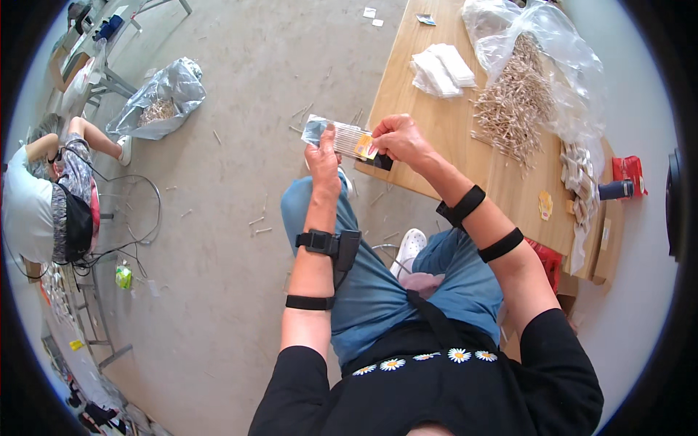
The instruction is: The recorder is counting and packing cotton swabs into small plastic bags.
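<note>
My left hand (324, 166) is closed round a flat clear packet (347, 136) with a row of slim pale sticks in it, just off the near left corner of the wooden table. A yellow and red card (366, 146) shows at the packet's right end. There my right hand (404, 139) pinches the card with thumb and fingertips. Whether the card lies inside the packet or on it, I cannot tell. A small dark object (383, 163) lies at the table corner beneath my right fingers.
On the wooden table (414, 120) lie a heap of short sticks (516, 102), a clear plastic bag (582, 80), white packets (443, 69) and a yellow card (545, 206). A red pack (628, 176) stands beyond. Another person (33, 196) sits at left, near a stick-filled bag (171, 94).
</note>
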